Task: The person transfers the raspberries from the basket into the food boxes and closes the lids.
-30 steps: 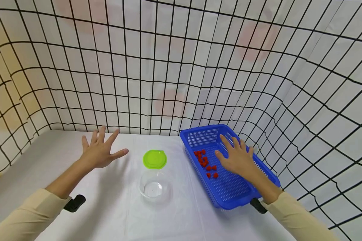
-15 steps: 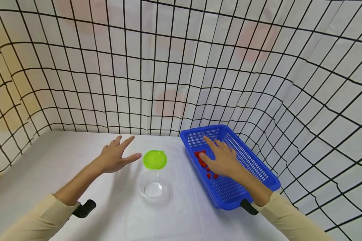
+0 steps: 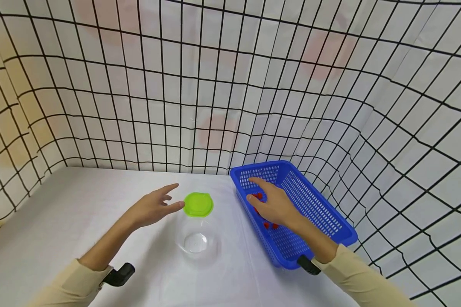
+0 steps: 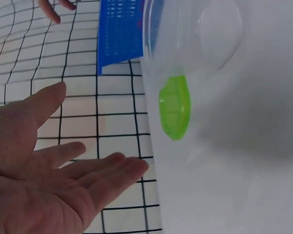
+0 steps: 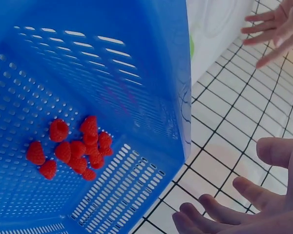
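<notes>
One basket (image 3: 315,204), one lid (image 3: 198,204), one bowl (image 3: 196,242).

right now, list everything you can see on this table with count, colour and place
basket: one, blue, right side of table
raspberries: about a dozen, red, clustered in the basket
lid: one, green, table centre, left of basket
bowl: one, clear, just in front of the lid
table: one, white cover
backdrop: white with black grid, behind and at both sides
left hand: open, over the table beside the lid
right hand: open, over the raspberries in the basket
</notes>
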Available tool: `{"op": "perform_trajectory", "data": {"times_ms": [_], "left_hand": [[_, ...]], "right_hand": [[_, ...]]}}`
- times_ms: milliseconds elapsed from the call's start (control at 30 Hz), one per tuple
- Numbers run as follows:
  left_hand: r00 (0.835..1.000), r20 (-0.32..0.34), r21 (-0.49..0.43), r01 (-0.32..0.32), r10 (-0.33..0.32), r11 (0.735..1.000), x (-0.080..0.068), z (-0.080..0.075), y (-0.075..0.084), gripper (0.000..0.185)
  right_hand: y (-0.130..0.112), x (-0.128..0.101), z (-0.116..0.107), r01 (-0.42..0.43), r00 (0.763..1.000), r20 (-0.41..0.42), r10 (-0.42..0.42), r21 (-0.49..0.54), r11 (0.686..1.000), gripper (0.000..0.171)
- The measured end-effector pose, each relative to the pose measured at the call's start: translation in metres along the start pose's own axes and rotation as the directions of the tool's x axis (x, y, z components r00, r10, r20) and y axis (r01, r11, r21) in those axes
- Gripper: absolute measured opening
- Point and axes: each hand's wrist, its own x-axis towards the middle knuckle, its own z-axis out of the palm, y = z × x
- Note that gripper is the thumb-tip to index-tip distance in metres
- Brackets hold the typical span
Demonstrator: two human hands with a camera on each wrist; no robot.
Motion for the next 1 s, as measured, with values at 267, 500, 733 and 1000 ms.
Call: {"op": "perform_trajectory", "data": {"times_ms": [267,500,733,1000], "left_hand": [[0.993,0.054,-0.311,0.119,-0.107,0.943,0.001,0.019,-0.020,0.071],[0.988,0.019,-0.489,0.141,-0.151,0.861,0.001,0.041,-0.032,0.061],[0.987,0.031,-0.605,0.144,-0.157,0.783,-0.004,0.048,-0.036,0.057],[0.990,0.049,-0.624,0.131,-0.129,0.771,-0.009,0.050,-0.042,0.057]], "right_hand": [[0.003,0.005,0.002,-0.011,0.999,-0.037,0.011,0.026,1.000,0.054],[0.014,0.013,-0.001,-0.004,0.996,-0.085,0.013,0.113,0.994,0.044],[0.022,0.024,-0.016,-0.063,0.993,-0.085,0.084,0.216,0.974,0.040],[0.035,0.036,-0.036,-0.151,0.988,0.024,0.154,0.375,0.915,0.045]]}}
